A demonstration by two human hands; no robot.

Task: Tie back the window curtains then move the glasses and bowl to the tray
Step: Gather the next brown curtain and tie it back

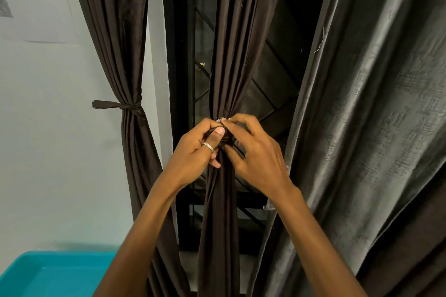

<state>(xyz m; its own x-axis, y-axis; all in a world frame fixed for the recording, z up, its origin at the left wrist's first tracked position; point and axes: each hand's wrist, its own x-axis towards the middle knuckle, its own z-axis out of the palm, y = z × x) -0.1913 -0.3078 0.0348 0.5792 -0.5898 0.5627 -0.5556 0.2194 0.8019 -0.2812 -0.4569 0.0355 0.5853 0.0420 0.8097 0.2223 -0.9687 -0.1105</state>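
Note:
A dark brown middle curtain [239, 55] hangs gathered in front of the window. My left hand [200, 152], with a ring on the thumb, pinches the tie band [226, 137] wrapped around the bunched cloth at mid height. My right hand [255, 154] grips the same band from the right, fingers curled over it. The left curtain [120, 43] is bound by a brown tie [115, 105] knotted at its waist. No glasses or bowl are in view.
A teal tray [48, 272] sits at the bottom left, below my left forearm. A grey shiny curtain [374, 128] hangs loose at the right. The dark window grille [272, 94] lies behind the cloth. A white wall with paper sheets [36, 0] is at the left.

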